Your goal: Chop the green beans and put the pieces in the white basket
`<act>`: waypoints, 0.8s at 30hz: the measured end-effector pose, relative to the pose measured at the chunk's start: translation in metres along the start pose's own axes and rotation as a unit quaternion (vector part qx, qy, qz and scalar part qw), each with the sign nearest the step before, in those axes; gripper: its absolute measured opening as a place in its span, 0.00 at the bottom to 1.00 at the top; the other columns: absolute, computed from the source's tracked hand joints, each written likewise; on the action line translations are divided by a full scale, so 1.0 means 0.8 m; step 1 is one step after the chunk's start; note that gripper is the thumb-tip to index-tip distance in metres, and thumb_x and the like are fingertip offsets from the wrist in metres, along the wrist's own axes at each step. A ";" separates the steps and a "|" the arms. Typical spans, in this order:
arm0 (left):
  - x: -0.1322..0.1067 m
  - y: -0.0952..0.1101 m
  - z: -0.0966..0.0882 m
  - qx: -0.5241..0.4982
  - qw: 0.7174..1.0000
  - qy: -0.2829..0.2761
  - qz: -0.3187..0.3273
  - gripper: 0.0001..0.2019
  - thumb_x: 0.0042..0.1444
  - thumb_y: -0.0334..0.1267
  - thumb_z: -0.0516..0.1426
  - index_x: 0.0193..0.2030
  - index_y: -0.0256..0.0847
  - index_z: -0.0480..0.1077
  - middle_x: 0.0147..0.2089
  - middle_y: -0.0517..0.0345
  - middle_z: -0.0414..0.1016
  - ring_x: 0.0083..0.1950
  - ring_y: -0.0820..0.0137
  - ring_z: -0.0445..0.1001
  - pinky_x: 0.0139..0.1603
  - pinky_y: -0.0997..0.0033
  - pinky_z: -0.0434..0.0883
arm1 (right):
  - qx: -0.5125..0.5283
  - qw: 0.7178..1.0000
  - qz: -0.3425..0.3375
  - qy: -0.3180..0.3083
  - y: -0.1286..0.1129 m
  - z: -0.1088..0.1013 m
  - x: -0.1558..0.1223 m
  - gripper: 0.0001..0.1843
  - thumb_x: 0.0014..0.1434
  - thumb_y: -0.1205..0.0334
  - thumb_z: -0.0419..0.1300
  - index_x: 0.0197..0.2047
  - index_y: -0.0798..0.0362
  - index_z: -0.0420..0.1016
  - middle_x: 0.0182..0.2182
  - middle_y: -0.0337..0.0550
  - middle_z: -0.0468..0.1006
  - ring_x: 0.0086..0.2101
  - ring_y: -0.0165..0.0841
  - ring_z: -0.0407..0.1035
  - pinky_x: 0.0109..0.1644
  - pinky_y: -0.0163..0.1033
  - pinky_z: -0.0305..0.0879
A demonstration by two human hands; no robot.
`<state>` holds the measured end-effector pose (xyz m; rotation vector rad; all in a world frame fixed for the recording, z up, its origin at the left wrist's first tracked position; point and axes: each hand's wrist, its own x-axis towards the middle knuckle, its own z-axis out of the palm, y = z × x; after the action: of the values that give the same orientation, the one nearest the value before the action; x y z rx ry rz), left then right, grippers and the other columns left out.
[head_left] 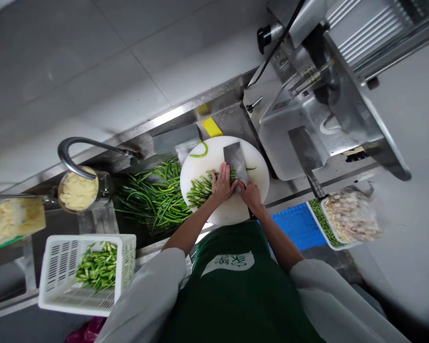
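Note:
On a round white cutting board (pixel 236 213) lies a bunch of long green peppers (pixel 199 191). My left hand (pixel 222 184) presses down on the bunch, its fingers stretched forward beside the blade. A cleaver (pixel 236 159) with a broad grey blade is gripped in my right hand (pixel 250 195), the blade standing across the right end of the peppers. The dark end of its handle shows below that hand. One curved green pepper (pixel 199 151) lies apart near the board's far left edge. Which part of the edge meets the peppers is hidden.
Many long green peppers (pixel 160 195) fill the sink at left. A white basket (pixel 125 267) holds cut pieces. A curved faucet (pixel 73 143) arches over a pot of pale slices (pixel 77 190). At right stand a metal slicer (pixel 289 143), a second cleaver (pixel 305 150) and a blue tray (pixel 293 226).

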<state>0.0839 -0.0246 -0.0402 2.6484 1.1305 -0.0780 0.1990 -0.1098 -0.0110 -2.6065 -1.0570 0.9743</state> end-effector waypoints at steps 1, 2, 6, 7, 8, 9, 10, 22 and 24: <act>-0.008 -0.003 -0.002 0.007 1.000 -0.005 0.013 0.37 0.72 0.53 0.42 0.79 0.31 0.42 0.80 0.41 0.41 0.82 0.58 0.38 0.78 0.37 0.37 | 0.003 1.000 -0.007 -0.001 0.002 -0.003 0.000 0.29 0.73 0.46 0.48 0.51 0.64 0.78 0.45 0.67 0.82 0.46 0.47 0.78 0.49 0.41 0.67; -0.016 -0.007 -0.005 0.014 1.000 -0.010 0.024 0.37 0.72 0.54 0.42 0.79 0.31 0.42 0.80 0.41 0.42 0.82 0.57 0.39 0.78 0.37 0.37 | 0.007 1.000 -0.016 0.000 0.006 -0.007 0.000 0.29 0.73 0.47 0.48 0.51 0.64 0.79 0.45 0.66 0.82 0.46 0.48 0.78 0.49 0.41 0.67; -0.045 -0.019 -0.015 0.026 1.000 -0.015 0.009 0.37 0.72 0.54 0.43 0.79 0.33 0.43 0.80 0.42 0.43 0.81 0.56 0.41 0.77 0.35 0.38 | 0.039 0.998 -0.021 0.038 0.039 -0.029 0.001 0.29 0.73 0.47 0.47 0.50 0.64 0.79 0.43 0.67 0.82 0.45 0.48 0.78 0.48 0.42 0.67; -0.047 -0.019 -0.018 0.027 1.000 -0.013 0.004 0.37 0.71 0.55 0.44 0.79 0.33 0.44 0.80 0.42 0.43 0.81 0.56 0.40 0.77 0.34 0.38 | 0.053 0.997 -0.009 0.053 0.051 -0.036 0.001 0.31 0.73 0.46 0.46 0.50 0.65 0.78 0.42 0.68 0.82 0.44 0.49 0.78 0.48 0.42 0.67; -0.046 -0.016 -0.019 0.028 0.999 -0.013 0.007 0.38 0.71 0.55 0.46 0.79 0.34 0.45 0.80 0.42 0.43 0.81 0.55 0.39 0.77 0.34 0.38 | 0.067 0.995 0.005 0.068 0.063 -0.043 0.002 0.32 0.73 0.44 0.45 0.49 0.65 0.78 0.41 0.68 0.82 0.43 0.49 0.78 0.47 0.43 0.67; -0.042 -0.012 -0.020 0.029 0.999 -0.015 0.021 0.38 0.70 0.55 0.48 0.79 0.35 0.46 0.80 0.42 0.43 0.82 0.54 0.38 0.77 0.34 0.38 | 0.080 0.993 0.017 0.081 0.076 -0.050 0.002 0.34 0.72 0.42 0.45 0.49 0.64 0.78 0.39 0.67 0.82 0.42 0.49 0.78 0.46 0.43 0.67; -0.035 -0.005 -0.020 0.028 0.998 -0.019 0.044 0.37 0.69 0.54 0.50 0.78 0.36 0.49 0.80 0.43 0.42 0.82 0.54 0.37 0.77 0.33 0.38 | 0.092 0.991 0.025 0.093 0.089 -0.056 0.003 0.34 0.72 0.41 0.44 0.48 0.64 0.78 0.37 0.66 0.82 0.42 0.49 0.78 0.45 0.44 0.67; -0.008 0.019 -0.017 -0.108 0.986 0.118 -0.051 0.30 0.73 0.46 0.42 0.77 0.36 0.50 0.80 0.42 0.44 0.81 0.58 0.42 0.76 0.43 0.52 | 0.168 0.984 0.041 0.049 0.134 -0.057 0.001 0.30 0.68 0.38 0.50 0.39 0.58 0.78 0.21 0.50 0.76 0.27 0.43 0.74 0.35 0.42 0.64; -0.012 0.027 -0.014 -0.097 0.984 0.124 -0.085 0.32 0.74 0.47 0.39 0.79 0.32 0.43 0.81 0.39 0.39 0.81 0.57 0.39 0.76 0.42 0.51 | 0.130 0.990 -0.006 0.050 0.122 -0.050 0.012 0.28 0.68 0.41 0.50 0.39 0.57 0.78 0.28 0.55 0.80 0.34 0.45 0.76 0.39 0.42 0.65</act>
<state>0.0920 -0.0423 -0.0231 2.4338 1.3642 0.3229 0.2843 -0.1719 -0.0215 -2.4061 -0.8564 0.9010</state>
